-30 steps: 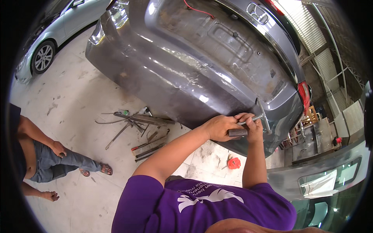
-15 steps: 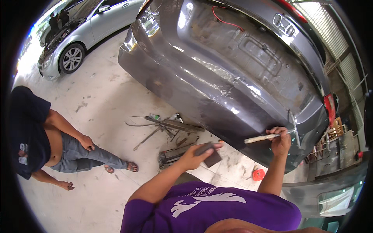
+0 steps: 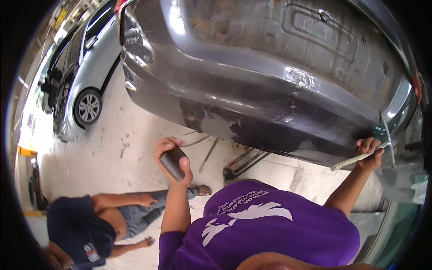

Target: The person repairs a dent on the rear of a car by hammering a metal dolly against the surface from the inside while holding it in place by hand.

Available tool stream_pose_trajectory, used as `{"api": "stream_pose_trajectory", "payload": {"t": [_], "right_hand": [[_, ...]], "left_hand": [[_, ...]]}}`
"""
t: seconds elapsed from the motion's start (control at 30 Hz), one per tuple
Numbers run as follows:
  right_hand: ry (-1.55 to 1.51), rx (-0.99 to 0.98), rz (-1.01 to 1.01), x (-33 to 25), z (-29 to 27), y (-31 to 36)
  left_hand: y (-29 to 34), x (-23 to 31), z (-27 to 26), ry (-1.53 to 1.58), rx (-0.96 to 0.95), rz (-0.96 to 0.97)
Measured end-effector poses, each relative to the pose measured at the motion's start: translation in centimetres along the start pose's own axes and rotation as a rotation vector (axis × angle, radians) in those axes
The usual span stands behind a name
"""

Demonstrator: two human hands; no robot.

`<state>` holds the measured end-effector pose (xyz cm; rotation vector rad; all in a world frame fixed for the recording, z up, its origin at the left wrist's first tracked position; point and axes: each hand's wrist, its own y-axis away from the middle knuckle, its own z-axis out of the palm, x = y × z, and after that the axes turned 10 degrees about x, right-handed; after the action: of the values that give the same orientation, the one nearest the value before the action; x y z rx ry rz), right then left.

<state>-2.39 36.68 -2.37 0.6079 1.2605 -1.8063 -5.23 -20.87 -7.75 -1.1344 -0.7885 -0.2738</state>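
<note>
My left hand (image 3: 185, 171) is wrapped round a dark rectangular sanding block (image 3: 172, 163), raised in front of the car's rear bumper (image 3: 252, 114) and apart from it. At the bumper's right end my right hand (image 3: 371, 155) is closed on a pale, long, flat stick (image 3: 344, 163), which points left along the lower edge. A thin metal rod (image 3: 388, 135) stands right beside that hand; I cannot tell whether it touches. The bumper is grey with dark, patchy areas that look wet or sanded.
A person in a dark shirt (image 3: 81, 229) is at the lower left, arms hanging. Behind stands a silver car (image 3: 96, 67) with its hood raised. A floor jack (image 3: 231, 173) and metal rods lie on the pale floor (image 3: 117, 171) under the bumper. Another vehicle (image 3: 400, 220) is at right.
My view has shifted and the bumper appears closer. My left hand has swung left and up with the sanding block. My right hand still grips the stick, now farther right in view.
</note>
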Motion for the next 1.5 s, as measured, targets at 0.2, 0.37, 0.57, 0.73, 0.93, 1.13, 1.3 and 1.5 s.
{"api": "stream_pose_trajectory", "payload": {"t": [0.2,0.37,0.57,0.73,0.93,1.13,1.3,1.5], "right_hand": [[-0.151,0.057,-0.087,1.0,-2.2,0.7],[-0.239,-0.011,-0.209,0.8,0.2,-0.5],[-0.452,0.076,-0.202,-0.2,2.5,0.4],[-0.585,0.135,-0.370,0.8,2.3,1.4],[-0.544,0.293,-0.696,4.3,4.4,3.5],[-0.560,0.537,-0.701,10.0,8.1,6.7],[-0.514,0.869,-0.568,16.3,9.8,8.7],[-0.354,0.831,-0.407,17.5,14.2,13.8]], "left_hand": [[-13.6,-7.9,4.0,-0.204,-0.110,0.684],[-16.9,-11.8,5.4,-0.206,-0.081,0.883],[-16.5,-11.4,5.4,-0.094,-0.092,0.951],[-16.7,-9.8,4.7,-0.285,-0.362,0.975],[-16.0,-9.9,4.2,-0.211,-0.522,0.988],[-12.6,-11.8,4.3,-0.047,-0.544,0.936],[-11.0,-16.7,3.4,0.037,-0.612,1.001],[-11.2,-18.0,3.0,0.059,-0.673,1.037]]}}
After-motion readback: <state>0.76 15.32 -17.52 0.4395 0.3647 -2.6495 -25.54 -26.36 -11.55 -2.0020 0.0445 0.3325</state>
